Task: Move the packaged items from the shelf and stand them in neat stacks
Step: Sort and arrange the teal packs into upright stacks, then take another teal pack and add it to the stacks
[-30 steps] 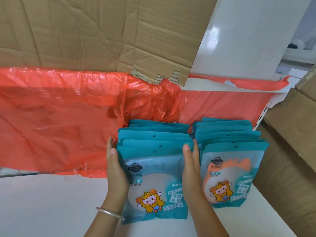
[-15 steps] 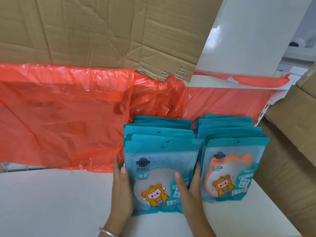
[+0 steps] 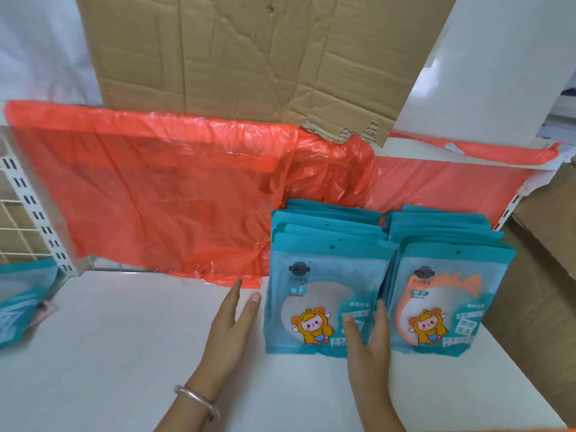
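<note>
right hand (image 3: 367, 341) flat, fingers straight, laid on front packet (image 3: 324, 294) | left hand (image 3: 230, 322) relaxed, empty, just beside left stack (image 3: 327, 226) | upright on white shelf (image 3: 124, 338), long axis vertical, hang-holes up, faces forward | right stack (image 3: 445, 294) alongside

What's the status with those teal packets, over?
Left hand open, beside the left stack. Right hand open, touching its front. Right stack upright. More packets lie far left.
</note>
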`<move>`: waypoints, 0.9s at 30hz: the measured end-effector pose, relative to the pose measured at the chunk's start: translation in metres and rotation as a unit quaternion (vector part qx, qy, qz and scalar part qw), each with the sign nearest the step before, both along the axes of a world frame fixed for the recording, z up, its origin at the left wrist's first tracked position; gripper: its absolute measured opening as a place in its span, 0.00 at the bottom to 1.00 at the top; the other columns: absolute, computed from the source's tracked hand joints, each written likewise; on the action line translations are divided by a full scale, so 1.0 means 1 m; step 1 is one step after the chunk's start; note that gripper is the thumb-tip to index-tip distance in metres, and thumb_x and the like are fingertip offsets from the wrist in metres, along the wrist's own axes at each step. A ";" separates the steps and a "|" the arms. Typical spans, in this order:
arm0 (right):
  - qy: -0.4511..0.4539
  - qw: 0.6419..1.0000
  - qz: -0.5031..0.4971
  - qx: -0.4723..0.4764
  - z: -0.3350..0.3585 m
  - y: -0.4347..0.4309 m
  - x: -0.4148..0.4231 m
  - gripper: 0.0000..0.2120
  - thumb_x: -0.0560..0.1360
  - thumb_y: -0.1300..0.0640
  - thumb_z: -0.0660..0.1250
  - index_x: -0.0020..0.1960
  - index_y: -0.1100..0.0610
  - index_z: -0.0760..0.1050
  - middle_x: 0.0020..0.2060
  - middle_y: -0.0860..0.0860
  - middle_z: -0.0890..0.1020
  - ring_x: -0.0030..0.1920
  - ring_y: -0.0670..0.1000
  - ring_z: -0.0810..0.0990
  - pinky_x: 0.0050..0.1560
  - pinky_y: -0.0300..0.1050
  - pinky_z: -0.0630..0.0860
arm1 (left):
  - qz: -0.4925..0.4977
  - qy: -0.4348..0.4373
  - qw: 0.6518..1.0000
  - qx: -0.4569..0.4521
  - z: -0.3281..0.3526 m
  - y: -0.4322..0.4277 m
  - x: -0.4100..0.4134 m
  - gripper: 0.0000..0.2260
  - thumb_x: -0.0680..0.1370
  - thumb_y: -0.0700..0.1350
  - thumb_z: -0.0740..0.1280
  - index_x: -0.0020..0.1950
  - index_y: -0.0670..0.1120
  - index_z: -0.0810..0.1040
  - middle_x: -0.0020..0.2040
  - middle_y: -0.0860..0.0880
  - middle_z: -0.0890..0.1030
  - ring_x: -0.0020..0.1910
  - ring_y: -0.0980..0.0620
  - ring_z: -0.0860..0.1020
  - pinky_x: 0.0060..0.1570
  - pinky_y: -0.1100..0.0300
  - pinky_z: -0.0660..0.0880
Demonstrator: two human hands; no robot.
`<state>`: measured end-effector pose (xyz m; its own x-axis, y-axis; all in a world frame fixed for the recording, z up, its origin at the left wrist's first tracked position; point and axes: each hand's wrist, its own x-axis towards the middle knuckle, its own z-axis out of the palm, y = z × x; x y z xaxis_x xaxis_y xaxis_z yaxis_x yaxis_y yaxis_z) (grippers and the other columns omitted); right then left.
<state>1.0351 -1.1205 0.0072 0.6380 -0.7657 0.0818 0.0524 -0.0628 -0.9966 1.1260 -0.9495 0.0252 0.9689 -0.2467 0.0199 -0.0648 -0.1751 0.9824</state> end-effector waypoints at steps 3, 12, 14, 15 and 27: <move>0.007 0.999 0.024 -0.026 0.002 0.006 -0.007 0.33 0.77 0.60 0.64 0.77 0.49 0.53 0.70 0.41 0.60 0.65 0.41 0.63 0.48 0.24 0.69 | 0.034 0.001 0.999 -0.011 0.009 0.018 -0.012 0.27 0.78 0.55 0.62 0.75 0.54 0.59 0.74 0.56 0.62 0.73 0.57 0.62 0.71 0.60 0.58; -0.018 0.995 0.092 -0.034 0.017 0.041 -0.030 0.32 0.78 0.58 0.64 0.77 0.50 0.54 0.73 0.45 0.61 0.70 0.44 0.62 0.69 0.42 0.60 | 0.161 -0.024 0.987 -0.011 0.031 0.083 -0.066 0.27 0.77 0.53 0.65 0.74 0.48 0.64 0.73 0.51 0.67 0.70 0.55 0.67 0.64 0.64 0.62; -0.018 0.992 0.119 -0.026 0.015 0.062 -0.031 0.32 0.77 0.57 0.66 0.76 0.51 0.56 0.73 0.47 0.63 0.69 0.45 0.64 0.69 0.42 0.60 | 0.187 -0.020 0.982 -0.025 0.035 0.101 -0.083 0.26 0.77 0.52 0.65 0.73 0.48 0.65 0.71 0.51 0.69 0.68 0.56 0.69 0.64 0.64 0.63; -0.020 0.990 0.137 -0.029 0.013 0.074 -0.032 0.32 0.75 0.57 0.68 0.75 0.52 0.58 0.72 0.47 0.64 0.69 0.45 0.65 0.69 0.43 0.61 | 0.198 -0.016 0.980 -0.030 0.035 0.111 -0.091 0.25 0.77 0.52 0.66 0.73 0.49 0.67 0.70 0.52 0.71 0.67 0.56 0.70 0.64 0.63 0.64; 0.073 0.910 0.408 -0.002 0.017 0.256 -0.001 0.18 0.76 0.67 0.63 0.66 0.60 0.70 0.58 0.56 0.76 0.56 0.51 0.73 0.56 0.41 0.65 | 0.352 -0.017 0.936 -0.009 0.037 0.285 -0.143 0.17 0.78 0.46 0.65 0.66 0.45 0.72 0.61 0.49 0.77 0.57 0.54 0.75 0.48 0.70 0.69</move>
